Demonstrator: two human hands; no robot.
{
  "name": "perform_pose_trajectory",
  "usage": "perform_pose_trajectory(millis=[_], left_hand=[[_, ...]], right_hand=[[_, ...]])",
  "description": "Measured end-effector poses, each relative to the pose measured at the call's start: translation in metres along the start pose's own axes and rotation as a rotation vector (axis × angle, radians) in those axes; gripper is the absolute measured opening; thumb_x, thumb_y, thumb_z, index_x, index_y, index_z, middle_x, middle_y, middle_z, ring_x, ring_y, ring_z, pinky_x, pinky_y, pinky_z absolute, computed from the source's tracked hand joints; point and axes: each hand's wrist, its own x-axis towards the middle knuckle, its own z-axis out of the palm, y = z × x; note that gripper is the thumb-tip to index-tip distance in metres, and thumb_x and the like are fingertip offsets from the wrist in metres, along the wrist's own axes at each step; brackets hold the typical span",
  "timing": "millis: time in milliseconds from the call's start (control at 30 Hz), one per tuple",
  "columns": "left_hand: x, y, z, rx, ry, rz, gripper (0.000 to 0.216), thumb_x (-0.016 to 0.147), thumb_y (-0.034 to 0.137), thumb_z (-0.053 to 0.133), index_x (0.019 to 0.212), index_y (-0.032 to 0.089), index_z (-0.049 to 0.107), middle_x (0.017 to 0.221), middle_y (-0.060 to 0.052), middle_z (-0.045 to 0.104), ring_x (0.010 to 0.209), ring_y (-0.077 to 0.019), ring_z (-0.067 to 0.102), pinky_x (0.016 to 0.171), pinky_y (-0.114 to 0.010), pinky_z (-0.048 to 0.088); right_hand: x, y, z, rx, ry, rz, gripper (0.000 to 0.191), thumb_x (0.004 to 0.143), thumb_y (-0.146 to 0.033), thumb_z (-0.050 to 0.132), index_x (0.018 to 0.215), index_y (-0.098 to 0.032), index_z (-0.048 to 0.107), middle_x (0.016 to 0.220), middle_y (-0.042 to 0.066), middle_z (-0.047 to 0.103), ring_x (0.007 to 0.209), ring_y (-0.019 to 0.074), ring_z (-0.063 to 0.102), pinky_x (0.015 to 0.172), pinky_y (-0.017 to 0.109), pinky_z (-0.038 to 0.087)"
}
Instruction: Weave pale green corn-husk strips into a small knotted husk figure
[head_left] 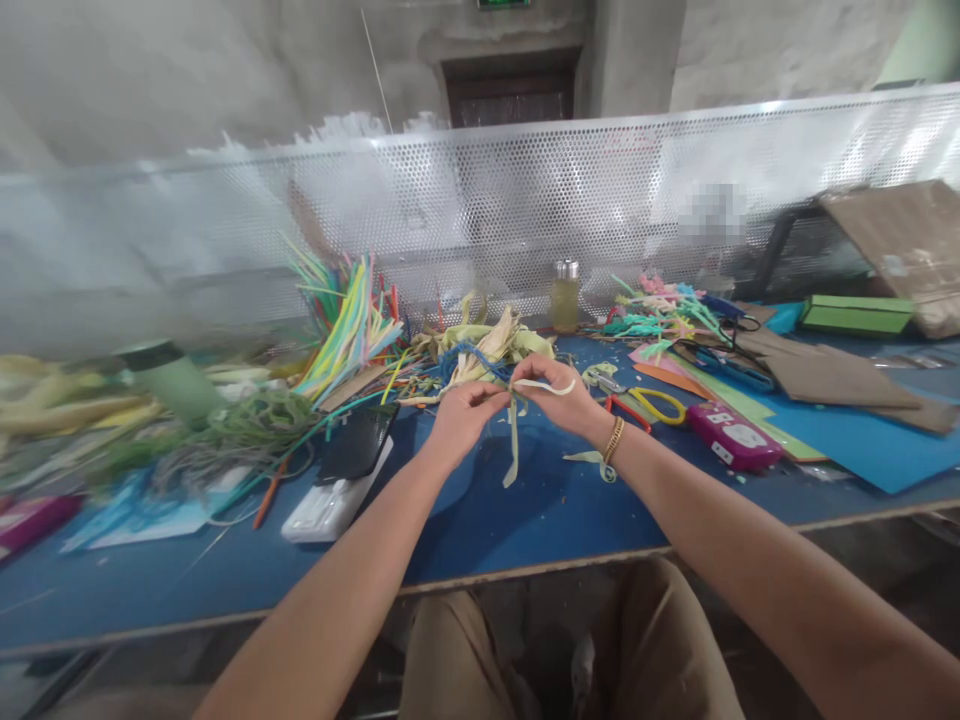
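Observation:
Over the blue tabletop (502,535), my left hand (465,420) and my right hand (566,395) meet with thumbs and fingers pinched together. Between them is a narrow pale husk strip (514,450); one end dangles below the fingers and another pale end curls across my right hand. Just behind the hands lies a heap of dry corn husks (499,340) with blue yarn (461,355) on it. Scissors (658,406) with a yellow and red handle rest right of my right hand. A small husk scrap (583,457) lies under my right wrist.
Left are a black phone (356,445) on a white box (311,520), grey-green cord (247,440) and colourful pipe cleaners (349,330). A lidded jar (565,300) stands behind. Right are a purple pack (733,437), blue sheets (877,450) and cardboard (840,375). A perforated metal panel (420,210) borders the back.

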Motion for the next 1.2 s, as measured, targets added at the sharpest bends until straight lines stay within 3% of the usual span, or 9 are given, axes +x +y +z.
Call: perform_pose_trajectory(millis=[167, 367, 533, 833, 933, 1067, 1200], left_hand=[[-0.001, -0.001, 0.0, 0.041, -0.029, -0.006, 0.021, 0.076, 0.036, 0.067, 0.078, 0.016, 0.071, 0.062, 0.002, 0.056, 0.058, -0.0117, 0.043, 0.058, -0.026, 0.03], [-0.004, -0.002, 0.008, -0.177, -0.166, -0.041, 0.013, 0.08, 0.03, 0.062, 0.079, 0.017, 0.059, 0.073, 0.001, 0.059, 0.07, -0.0136, 0.051, 0.07, -0.026, 0.038], [-0.006, -0.002, 0.01, -0.205, -0.212, -0.058, 0.012, 0.082, 0.026, 0.06, 0.077, 0.018, 0.054, 0.066, 0.004, 0.049, 0.063, -0.0116, 0.044, 0.065, -0.025, 0.035], [-0.003, -0.003, 0.006, -0.056, -0.202, 0.004, 0.012, 0.082, 0.029, 0.06, 0.079, 0.017, 0.057, 0.075, 0.0, 0.057, 0.072, -0.0143, 0.05, 0.07, -0.028, 0.037], [-0.006, -0.002, 0.009, -0.107, -0.229, -0.028, 0.013, 0.083, 0.028, 0.057, 0.076, 0.019, 0.051, 0.065, 0.003, 0.049, 0.06, -0.0123, 0.043, 0.06, -0.026, 0.034], [-0.012, 0.007, 0.013, -0.218, -0.243, -0.164, 0.017, 0.085, 0.033, 0.056, 0.076, 0.021, 0.047, 0.057, 0.007, 0.03, 0.048, -0.0093, 0.025, 0.048, -0.025, 0.019], [-0.013, 0.014, 0.013, -0.252, -0.195, -0.183, 0.025, 0.083, 0.04, 0.061, 0.074, 0.02, 0.049, 0.057, 0.006, 0.031, 0.048, -0.0086, 0.025, 0.048, -0.025, 0.018]], right_hand=[[-0.001, -0.007, 0.001, -0.083, 0.004, 0.016, 0.007, 0.083, -0.023, 0.06, 0.082, -0.017, 0.063, 0.078, 0.001, 0.063, 0.074, 0.0132, 0.056, 0.073, 0.027, 0.043], [-0.001, -0.008, 0.003, -0.178, 0.012, 0.109, 0.014, 0.082, -0.024, 0.061, 0.07, -0.016, 0.061, 0.069, 0.001, 0.063, 0.066, 0.012, 0.053, 0.065, 0.026, 0.04], [0.0, -0.007, 0.003, -0.181, 0.028, 0.101, 0.014, 0.081, -0.024, 0.061, 0.069, -0.017, 0.062, 0.069, 0.0, 0.063, 0.066, 0.0112, 0.052, 0.065, 0.025, 0.04], [0.0, -0.008, 0.001, -0.173, 0.033, 0.157, 0.013, 0.08, -0.025, 0.062, 0.071, -0.017, 0.066, 0.072, 0.002, 0.067, 0.066, 0.0118, 0.056, 0.066, 0.025, 0.043], [0.0, -0.009, 0.002, -0.189, 0.029, 0.166, 0.013, 0.08, -0.026, 0.063, 0.071, -0.017, 0.067, 0.071, 0.001, 0.066, 0.066, 0.0117, 0.055, 0.064, 0.026, 0.042], [0.001, -0.006, 0.003, -0.113, 0.036, 0.163, 0.013, 0.08, -0.027, 0.063, 0.072, -0.017, 0.066, 0.071, 0.001, 0.066, 0.065, 0.0112, 0.055, 0.066, 0.026, 0.043], [0.001, -0.002, 0.004, -0.009, 0.049, 0.175, 0.016, 0.079, -0.029, 0.064, 0.07, -0.017, 0.064, 0.069, 0.001, 0.064, 0.063, 0.0108, 0.053, 0.064, 0.026, 0.043]])
